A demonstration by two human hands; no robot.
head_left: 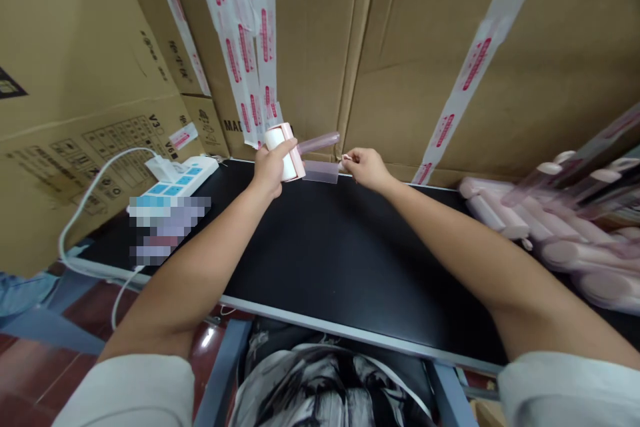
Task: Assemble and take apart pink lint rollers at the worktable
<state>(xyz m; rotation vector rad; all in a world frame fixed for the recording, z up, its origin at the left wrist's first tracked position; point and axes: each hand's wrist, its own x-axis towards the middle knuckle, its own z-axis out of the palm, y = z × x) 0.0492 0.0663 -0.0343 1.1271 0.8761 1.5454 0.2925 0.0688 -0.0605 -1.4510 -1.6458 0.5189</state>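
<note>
My left hand point(271, 167) grips a lint roller point(289, 155) with a white roll and a pale pink frame, held tilted above the back of the table. From its right side stretch a translucent pink tube point(321, 142) and a clear pinkish flat piece point(321, 171). How these join the roller is hidden. My right hand point(367, 167) is closed in a pinch on a small pale piece point(345, 159), by the right end of the clear flat piece. I cannot tell whether that small piece is attached to it.
Several pale pink rollers point(545, 213) lie piled at the right on the black table point(340, 267). A white power strip point(183, 180) with a plug and cable point(85, 213) sits at the left, next to a blurred-out item point(167, 230). Taped cardboard point(310, 27) walls the back.
</note>
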